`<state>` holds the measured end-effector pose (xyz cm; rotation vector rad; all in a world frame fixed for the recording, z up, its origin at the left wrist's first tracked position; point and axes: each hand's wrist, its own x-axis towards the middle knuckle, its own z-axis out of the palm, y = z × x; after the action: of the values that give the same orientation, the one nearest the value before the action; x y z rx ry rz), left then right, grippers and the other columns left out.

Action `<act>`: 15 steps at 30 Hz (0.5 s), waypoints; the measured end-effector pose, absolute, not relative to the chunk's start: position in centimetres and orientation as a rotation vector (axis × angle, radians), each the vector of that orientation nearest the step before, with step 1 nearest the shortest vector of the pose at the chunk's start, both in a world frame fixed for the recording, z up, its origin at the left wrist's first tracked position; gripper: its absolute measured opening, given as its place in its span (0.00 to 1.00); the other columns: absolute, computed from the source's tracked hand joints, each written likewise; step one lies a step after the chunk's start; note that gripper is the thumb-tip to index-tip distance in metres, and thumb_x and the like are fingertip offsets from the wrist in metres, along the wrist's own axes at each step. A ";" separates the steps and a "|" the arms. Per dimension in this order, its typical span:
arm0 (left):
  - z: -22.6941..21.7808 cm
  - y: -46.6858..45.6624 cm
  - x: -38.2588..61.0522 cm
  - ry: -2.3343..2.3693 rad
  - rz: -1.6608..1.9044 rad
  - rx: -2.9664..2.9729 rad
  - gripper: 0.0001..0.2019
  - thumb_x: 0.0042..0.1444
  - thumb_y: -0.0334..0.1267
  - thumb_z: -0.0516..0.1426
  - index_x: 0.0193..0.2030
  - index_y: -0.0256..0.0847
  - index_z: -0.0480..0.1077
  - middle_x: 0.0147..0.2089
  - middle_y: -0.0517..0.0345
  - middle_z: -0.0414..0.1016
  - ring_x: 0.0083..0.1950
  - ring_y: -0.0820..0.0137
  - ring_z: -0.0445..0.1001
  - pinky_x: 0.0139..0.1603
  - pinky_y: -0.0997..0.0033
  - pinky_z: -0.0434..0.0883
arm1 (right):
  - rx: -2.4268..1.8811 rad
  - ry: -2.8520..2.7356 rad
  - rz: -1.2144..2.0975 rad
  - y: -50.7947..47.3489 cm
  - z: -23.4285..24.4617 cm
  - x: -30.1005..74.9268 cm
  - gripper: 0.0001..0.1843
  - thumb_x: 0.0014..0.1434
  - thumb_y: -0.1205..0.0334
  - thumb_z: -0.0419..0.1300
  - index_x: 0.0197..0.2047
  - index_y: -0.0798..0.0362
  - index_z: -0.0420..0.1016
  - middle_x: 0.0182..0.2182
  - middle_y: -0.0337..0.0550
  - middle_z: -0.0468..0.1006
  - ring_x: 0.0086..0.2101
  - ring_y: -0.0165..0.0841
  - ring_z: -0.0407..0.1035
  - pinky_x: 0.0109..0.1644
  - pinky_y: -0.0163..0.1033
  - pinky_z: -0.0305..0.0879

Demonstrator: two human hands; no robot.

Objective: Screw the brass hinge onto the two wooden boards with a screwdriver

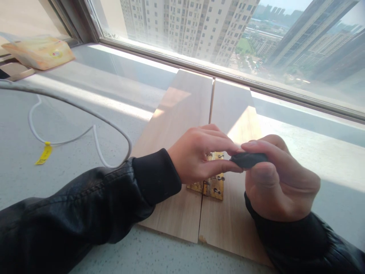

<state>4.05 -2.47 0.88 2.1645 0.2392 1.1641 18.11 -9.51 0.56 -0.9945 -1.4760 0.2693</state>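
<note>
My right hand [281, 177] is closed around a short, dark grey, rounded handle [250, 160], held just above the boards. My left hand [203, 154] pinches at the handle's left end with thumb and fingertips; whatever lies between them is hidden. Below my left hand lies a brass-coloured hinge [213, 190], partly covered by it. The hinge spans the seam between two light wooden boards, the left board [173, 217] and the right board [225, 228]. Several screws [220, 178] stand up from the hinge's right leaf.
A white cable [114, 127] with a yellow tag [43, 153] loops over the speckled white counter [114, 251] at left. An orange-and-white packet [42, 53] lies in the far left corner. The window frame [182, 66] runs behind the boards.
</note>
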 end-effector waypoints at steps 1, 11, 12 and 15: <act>0.9 -2.3 4.0 0.224 1.148 2.167 0.06 0.51 0.34 0.61 0.36 0.35 0.75 0.36 0.51 0.79 0.37 0.69 0.74 0.42 0.66 0.72 | -1.010 -1.471 0.260 -9.7 0.6 18.0 0.10 0.57 0.57 0.58 0.40 0.45 0.78 0.27 0.41 0.67 0.25 0.32 0.62 0.25 0.41 0.55; 1.5 -0.9 3.6 0.063 0.934 2.179 0.06 0.52 0.31 0.60 0.37 0.39 0.77 0.38 0.53 0.80 0.41 0.70 0.75 0.47 0.68 0.72 | -1.233 -1.558 0.108 -11.2 1.6 17.6 0.14 0.56 0.65 0.60 0.45 0.43 0.76 0.31 0.40 0.70 0.29 0.32 0.65 0.31 0.42 0.60; 1.6 -0.7 3.7 0.063 0.901 2.183 0.06 0.52 0.31 0.60 0.37 0.40 0.77 0.38 0.54 0.80 0.41 0.70 0.75 0.48 0.67 0.72 | -1.243 -1.547 0.087 -11.2 1.6 17.6 0.14 0.55 0.65 0.60 0.45 0.43 0.76 0.30 0.39 0.70 0.29 0.31 0.64 0.30 0.41 0.60; 1.8 -0.1 3.5 0.072 0.840 2.201 0.06 0.53 0.32 0.59 0.38 0.42 0.76 0.39 0.56 0.80 0.43 0.70 0.75 0.50 0.65 0.71 | -1.228 -1.552 0.080 -11.0 1.4 17.4 0.14 0.55 0.65 0.60 0.45 0.44 0.76 0.28 0.39 0.69 0.27 0.31 0.64 0.30 0.42 0.59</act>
<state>3.47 -0.05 1.81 2.2011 0.0722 0.8402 17.43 -11.01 1.43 -1.2284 -1.5521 0.0802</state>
